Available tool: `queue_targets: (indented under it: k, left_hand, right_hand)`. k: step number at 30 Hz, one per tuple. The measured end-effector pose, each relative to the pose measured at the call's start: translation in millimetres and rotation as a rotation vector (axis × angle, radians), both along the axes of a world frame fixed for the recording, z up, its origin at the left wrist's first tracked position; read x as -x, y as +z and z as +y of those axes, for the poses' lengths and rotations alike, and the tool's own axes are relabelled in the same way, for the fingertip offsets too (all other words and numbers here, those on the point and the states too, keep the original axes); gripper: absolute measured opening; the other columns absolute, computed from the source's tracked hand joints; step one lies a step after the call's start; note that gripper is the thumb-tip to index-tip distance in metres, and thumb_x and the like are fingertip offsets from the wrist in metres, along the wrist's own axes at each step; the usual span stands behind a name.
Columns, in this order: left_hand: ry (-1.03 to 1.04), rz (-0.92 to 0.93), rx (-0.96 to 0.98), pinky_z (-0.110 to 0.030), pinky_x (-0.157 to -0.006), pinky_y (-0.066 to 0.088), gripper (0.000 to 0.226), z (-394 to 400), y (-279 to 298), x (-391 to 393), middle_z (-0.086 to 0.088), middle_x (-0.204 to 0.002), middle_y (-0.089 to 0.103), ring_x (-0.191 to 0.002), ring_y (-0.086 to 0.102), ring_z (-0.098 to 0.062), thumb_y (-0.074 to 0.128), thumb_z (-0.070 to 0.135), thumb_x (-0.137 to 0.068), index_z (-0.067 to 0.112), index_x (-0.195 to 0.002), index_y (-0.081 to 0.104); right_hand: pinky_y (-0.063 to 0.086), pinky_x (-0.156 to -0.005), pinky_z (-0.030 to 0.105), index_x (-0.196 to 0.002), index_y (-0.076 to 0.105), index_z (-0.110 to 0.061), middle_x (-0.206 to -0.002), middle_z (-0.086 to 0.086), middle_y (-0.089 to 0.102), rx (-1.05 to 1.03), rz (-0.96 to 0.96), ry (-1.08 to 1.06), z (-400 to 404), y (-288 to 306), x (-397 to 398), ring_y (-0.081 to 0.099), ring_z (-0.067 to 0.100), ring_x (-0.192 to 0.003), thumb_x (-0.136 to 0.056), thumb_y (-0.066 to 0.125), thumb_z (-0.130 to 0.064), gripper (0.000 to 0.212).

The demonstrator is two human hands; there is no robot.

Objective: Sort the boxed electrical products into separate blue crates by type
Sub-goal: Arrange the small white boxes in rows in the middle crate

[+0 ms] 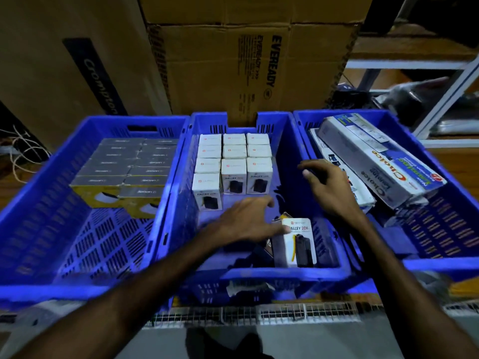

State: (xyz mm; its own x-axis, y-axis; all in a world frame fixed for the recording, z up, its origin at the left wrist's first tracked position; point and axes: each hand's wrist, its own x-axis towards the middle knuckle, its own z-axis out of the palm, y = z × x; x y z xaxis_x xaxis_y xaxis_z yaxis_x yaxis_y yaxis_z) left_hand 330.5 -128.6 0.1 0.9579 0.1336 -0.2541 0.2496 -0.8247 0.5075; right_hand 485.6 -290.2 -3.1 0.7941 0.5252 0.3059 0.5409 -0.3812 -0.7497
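Three blue crates are shown side by side, each reserved for one product type so that like boxes are kept together. In the left crate [85, 229], at 9 o'clock, grey-topped yellow boxes [124, 167] are packed in tight rows against the far wall, the near half of the floor being left bare for further stock. In the middle crate [285, 273], white power-bank boxes [233, 161] are stood upright in a three-column grid at 12 o'clock, faces forward so that labels can be read. One loose power-bank box [298, 242] is seen lying tilted near the front wall at 5 o'clock of that crate, apart from the grid; it is judged to be the item awaiting alignment. The left hand [248, 218] is held spread and palm-down, fingers extended, with its thumb touching the upper left edge of the loose box; no closed grasp is formed. The right hand [329, 185] is held loosely curled above the wall shared by the middle and right crates, at 2 o'clock of the loose box; nothing is seen held in it, though motion blur limits certainty. In the right crate [440, 260], long extension-board boxes [383, 161] are laid diagonally and overlapping, presumably because their length prevents an upright stand. Brown cartons [233, 60] are stacked behind the crates.
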Motion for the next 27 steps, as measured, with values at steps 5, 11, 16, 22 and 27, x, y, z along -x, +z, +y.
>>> queue_targets:
  k: [5, 11, 16, 22, 27]
  left_hand:
    - [0.062, 0.117, 0.083, -0.046, -0.097, 0.053, 0.082, -22, -20, -18, -0.006, -0.134, 0.062, -0.117, 0.061, -0.03, 0.068, 0.078, -0.075, 0.018, -0.129, 0.057]
    - [0.206, -0.018, 0.308, -0.041, -0.078, 0.057, 0.058, -25, -27, -12, -0.003, -0.105, 0.068, -0.092, 0.066, -0.023, 0.09, 0.05, -0.067, 0.018, -0.106, 0.062]
    - [0.277, -0.227, 0.553, -0.026, -0.075, 0.053, 0.046, 1, -2, 13, 0.006, -0.105, 0.069, -0.095, 0.066, -0.013, 0.092, 0.015, -0.072, 0.018, -0.112, 0.069]
    - [0.212, -0.346, 0.728, -0.019, -0.069, 0.056, 0.059, 20, 25, 47, -0.006, -0.115, 0.07, -0.081, 0.069, -0.008, 0.085, -0.011, -0.072, 0.015, -0.122, 0.069]
    - [0.231, -0.425, 0.702, -0.02, -0.061, 0.057, 0.064, 29, 37, 55, -0.012, -0.103, 0.068, -0.068, 0.062, -0.01, 0.082, -0.019, -0.068, 0.011, -0.123, 0.069]
  right_hand:
    - [0.053, -0.098, 0.03, -0.109, 0.076, -0.017, -0.107, -0.002, 0.077, -0.037, 0.118, -0.008, -20, -4, 3, 0.072, 0.014, -0.104, -0.101, 0.06, -0.019, 0.018]
    - [0.056, -0.084, 0.028, -0.105, 0.075, -0.019, -0.101, 0.006, 0.078, -0.061, 0.219, -0.03, -39, 1, 21, 0.072, 0.016, -0.091, -0.102, 0.062, -0.014, 0.015]
    - [0.05, -0.093, 0.023, -0.116, 0.074, -0.018, -0.109, -0.004, 0.075, 0.058, 0.191, 0.051, -40, 19, 46, 0.068, 0.004, -0.101, -0.094, 0.074, -0.025, 0.023]
    - [0.05, -0.079, 0.027, -0.129, 0.069, -0.025, -0.097, -0.001, 0.072, 0.304, 0.164, 0.245, -25, 62, 75, 0.065, 0.005, -0.087, -0.072, 0.081, -0.063, 0.07]
    - [0.049, -0.066, 0.035, -0.109, 0.071, -0.022, -0.085, 0.007, 0.072, 0.48, 0.055, 0.367, -4, 90, 80, 0.059, 0.008, -0.066, -0.074, 0.088, -0.049, 0.047]
